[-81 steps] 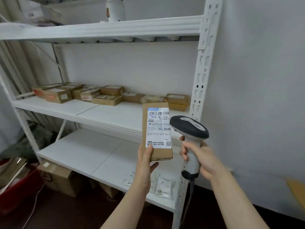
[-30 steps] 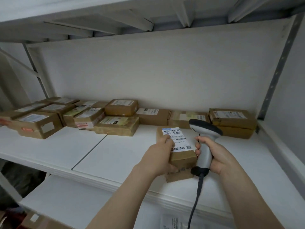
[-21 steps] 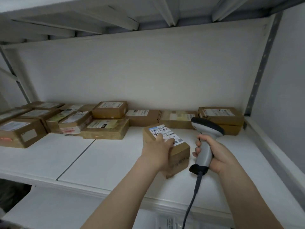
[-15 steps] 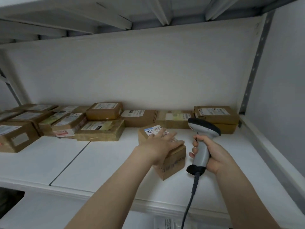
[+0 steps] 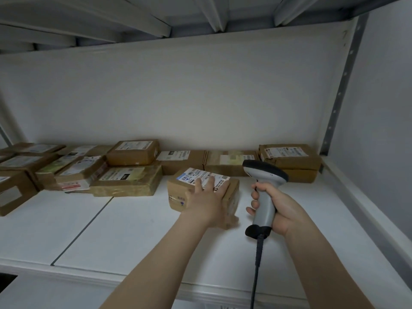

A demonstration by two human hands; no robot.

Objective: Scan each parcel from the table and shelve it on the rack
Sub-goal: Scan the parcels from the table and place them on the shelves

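While the parcel (image 5: 179,189) lies flat on the shelf (image 5: 133,230), near the back row of boxes (image 5: 133,153), shelving is judged under way: left hand (image 5: 207,198) laid flat-fingered on it, scanner (image 5: 265,172) gripped by right hand (image 5: 284,211). Next required: release, fresh parcel fetched.

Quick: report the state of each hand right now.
Left hand: open, fingers flat on top of the parcel.
Right hand: closed, gripping the scanner by its handle.

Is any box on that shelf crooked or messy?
Yes. The parcel under the left hand sits turned at an angle to the back row, and the boxes on the left are piled unevenly.
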